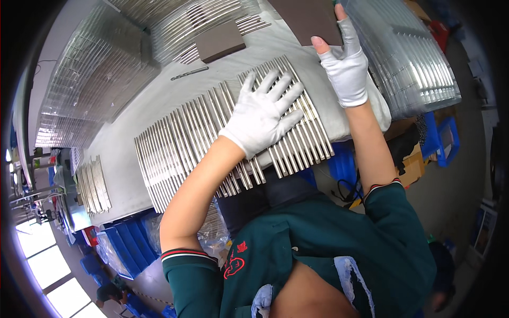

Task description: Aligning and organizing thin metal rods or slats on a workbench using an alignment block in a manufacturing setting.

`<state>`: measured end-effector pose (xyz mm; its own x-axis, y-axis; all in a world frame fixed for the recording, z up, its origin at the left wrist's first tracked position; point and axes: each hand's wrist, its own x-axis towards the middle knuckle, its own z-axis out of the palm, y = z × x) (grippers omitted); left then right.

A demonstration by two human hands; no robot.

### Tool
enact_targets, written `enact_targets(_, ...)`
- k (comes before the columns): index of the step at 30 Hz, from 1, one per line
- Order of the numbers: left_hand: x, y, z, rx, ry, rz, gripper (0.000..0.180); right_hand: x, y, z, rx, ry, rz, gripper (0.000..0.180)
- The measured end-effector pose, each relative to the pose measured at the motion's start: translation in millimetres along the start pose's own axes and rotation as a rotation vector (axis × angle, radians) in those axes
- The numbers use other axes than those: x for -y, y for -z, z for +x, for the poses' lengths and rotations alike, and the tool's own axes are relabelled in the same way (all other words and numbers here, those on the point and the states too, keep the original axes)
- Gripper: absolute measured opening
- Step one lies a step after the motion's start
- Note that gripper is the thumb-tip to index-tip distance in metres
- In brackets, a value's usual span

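Left hand [262, 116]: white-gloved, palm down, fingers spread, grasping nothing; laid flat across the rods, toward the right part of the row.
Right hand [347, 77]: white-gloved, thumb and one fingertip bare; at the slab, thumb by its near edge, the bare-tipped finger by its right side. Whether it grips the slab or only touches it, I cannot tell; the other fingers are hard to make out.
Rods [183, 135]: many, silver, slim, side by side in one long row; on the table directly before the person, near ends jutting toward the body. A narrow gap parts the row below the left hand.
Slab [305, 21]: dark brown, flat-faced; beyond the rods and to the right, cut off by the upper edge of view.
Block [220, 42]: dark brown, oblong; beyond the row, with far rods [177, 32] about it.
Drill bit [189, 73]: one, dark, twisted; on the cloth between the rods and the block.
Table [124, 175]: covered in pale cloth.
Small bundle [94, 185]: metal strips or rods, at the table's left end.
Left stack [101, 69]: clear-wrapped, tall, upper left.
Right stack [411, 53]: clear-wrapped, ribbed, just right of the right hand.
Crates [130, 244]: blue, below the table's left side.
Shirt [323, 233]: dark green, striped cuffs, red embroidery.
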<state>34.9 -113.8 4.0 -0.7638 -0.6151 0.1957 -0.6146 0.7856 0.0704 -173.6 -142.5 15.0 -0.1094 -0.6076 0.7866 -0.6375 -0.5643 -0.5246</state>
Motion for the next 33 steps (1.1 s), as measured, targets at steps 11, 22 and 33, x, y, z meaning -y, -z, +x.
enact_targets(11, -68.4, 31.3, -89.1, 0.104, 0.259, -0.168, 0.09, -16.7, -15.5, -13.2, 0.034, -0.16, 0.324, 0.067)
enact_targets(22, -80.0, 36.6, -66.4, 0.081, 0.215, -0.225, 0.09, -14.8, -8.3, -13.1, 0.08, -0.214, 0.251, 0.067)
enact_targets(33, -89.6, 16.3, -22.9, 0.052, 0.08, -0.292, 0.093, -13.3, -9.6, -11.5, 0.067, -0.221, 0.265, 0.066)
